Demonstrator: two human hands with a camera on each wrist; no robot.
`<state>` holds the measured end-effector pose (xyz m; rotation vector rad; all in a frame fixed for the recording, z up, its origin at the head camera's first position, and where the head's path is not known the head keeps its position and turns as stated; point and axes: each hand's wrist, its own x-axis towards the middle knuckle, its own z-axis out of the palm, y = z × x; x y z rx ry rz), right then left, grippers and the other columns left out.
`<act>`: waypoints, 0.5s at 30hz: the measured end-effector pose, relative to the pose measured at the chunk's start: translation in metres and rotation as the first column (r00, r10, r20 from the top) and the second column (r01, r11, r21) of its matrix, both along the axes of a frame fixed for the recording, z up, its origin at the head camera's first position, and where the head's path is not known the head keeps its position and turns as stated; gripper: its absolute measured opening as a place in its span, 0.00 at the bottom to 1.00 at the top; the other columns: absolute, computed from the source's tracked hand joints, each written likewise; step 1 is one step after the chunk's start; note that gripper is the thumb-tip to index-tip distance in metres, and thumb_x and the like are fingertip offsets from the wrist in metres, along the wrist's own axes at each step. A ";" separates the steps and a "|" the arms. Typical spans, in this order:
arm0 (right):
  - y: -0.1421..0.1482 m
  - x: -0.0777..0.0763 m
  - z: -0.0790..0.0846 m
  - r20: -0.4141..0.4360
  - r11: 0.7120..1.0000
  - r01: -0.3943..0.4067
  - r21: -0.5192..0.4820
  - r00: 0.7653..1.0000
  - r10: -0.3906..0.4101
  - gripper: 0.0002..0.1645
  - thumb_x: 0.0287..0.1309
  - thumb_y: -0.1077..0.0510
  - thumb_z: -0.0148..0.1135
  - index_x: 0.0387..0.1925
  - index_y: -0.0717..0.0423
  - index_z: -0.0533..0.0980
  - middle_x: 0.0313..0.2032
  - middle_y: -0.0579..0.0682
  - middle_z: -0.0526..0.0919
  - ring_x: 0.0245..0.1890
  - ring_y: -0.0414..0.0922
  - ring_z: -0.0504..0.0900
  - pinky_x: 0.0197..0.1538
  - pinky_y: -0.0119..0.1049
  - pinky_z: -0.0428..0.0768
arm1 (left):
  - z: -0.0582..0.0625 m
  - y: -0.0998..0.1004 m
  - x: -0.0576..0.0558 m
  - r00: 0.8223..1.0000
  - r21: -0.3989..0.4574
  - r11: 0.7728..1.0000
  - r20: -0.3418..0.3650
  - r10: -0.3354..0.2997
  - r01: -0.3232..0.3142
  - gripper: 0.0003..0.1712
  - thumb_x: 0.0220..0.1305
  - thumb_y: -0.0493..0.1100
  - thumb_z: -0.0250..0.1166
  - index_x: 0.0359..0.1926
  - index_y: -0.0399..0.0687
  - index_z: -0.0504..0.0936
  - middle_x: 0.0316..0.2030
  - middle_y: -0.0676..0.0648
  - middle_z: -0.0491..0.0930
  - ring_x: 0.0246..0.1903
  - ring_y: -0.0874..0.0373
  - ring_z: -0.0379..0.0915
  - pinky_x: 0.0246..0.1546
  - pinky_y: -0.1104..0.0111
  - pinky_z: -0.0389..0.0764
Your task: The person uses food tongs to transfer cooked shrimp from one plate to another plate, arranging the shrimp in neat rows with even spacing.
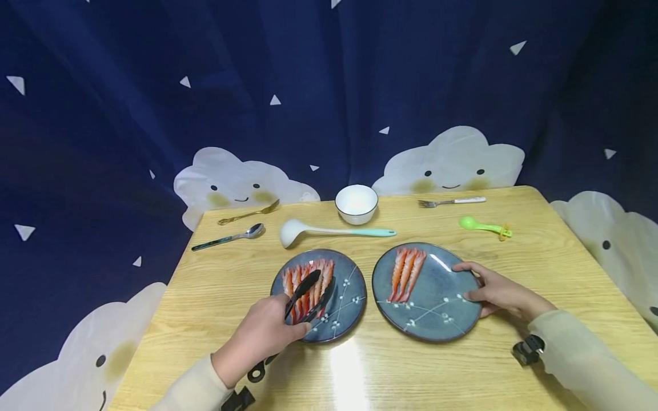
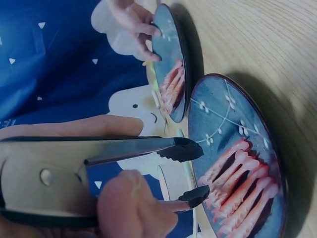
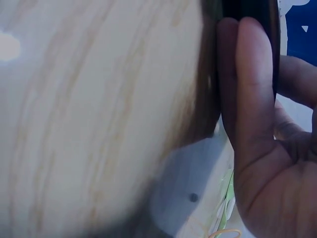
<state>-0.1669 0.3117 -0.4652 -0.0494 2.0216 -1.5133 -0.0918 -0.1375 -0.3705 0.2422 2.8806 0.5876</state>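
Note:
My left hand (image 1: 262, 331) holds metal tongs (image 1: 303, 291) with black tips over the left blue plate (image 1: 352, 305). Several red-and-white shrimp (image 1: 328, 271) lie side by side on that plate. In the left wrist view the black tips (image 2: 182, 149) stand apart close to the shrimp (image 2: 242, 193), with nothing plainly between them; whether they touch is unclear. My right hand (image 1: 501, 292) pinches the right-hand rim of a second blue plate (image 1: 437, 319). On its left half lie three shrimp (image 1: 408, 275). The right wrist view shows fingers (image 3: 255, 74) against the dark plate edge.
Behind the plates lies a white ladle (image 1: 292, 231) with a mint handle, and a white bowl (image 1: 356, 204) stands further back. A gold fork (image 1: 249, 214) and a spoon (image 1: 231, 238) lie left; a white-handled fork (image 1: 452, 201) and a green spoon (image 1: 483, 225) lie right.

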 end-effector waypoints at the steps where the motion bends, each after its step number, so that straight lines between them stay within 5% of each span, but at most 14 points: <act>1: 0.000 0.000 -0.001 -0.004 1.000 -0.002 -0.002 1.000 0.002 0.38 0.53 0.67 0.54 0.62 0.49 0.49 0.39 0.66 0.65 0.26 0.54 0.79 0.26 0.49 0.76 | 0.000 0.001 0.000 1.000 -0.005 1.000 0.002 -0.003 0.003 0.31 0.41 0.61 0.66 0.35 0.38 0.74 0.26 0.48 0.74 0.26 0.57 0.69 0.24 0.64 0.69; 15: 0.003 0.000 -0.003 0.001 0.999 -0.008 -0.043 1.000 0.008 0.39 0.53 0.67 0.54 0.62 0.49 0.48 0.39 0.67 0.66 0.28 0.56 0.79 0.27 0.50 0.75 | 0.002 0.014 -0.004 0.998 -0.070 0.996 -0.020 -0.064 0.062 0.29 0.41 0.59 0.67 0.32 0.36 0.74 0.24 0.46 0.74 0.25 0.56 0.69 0.26 0.62 0.70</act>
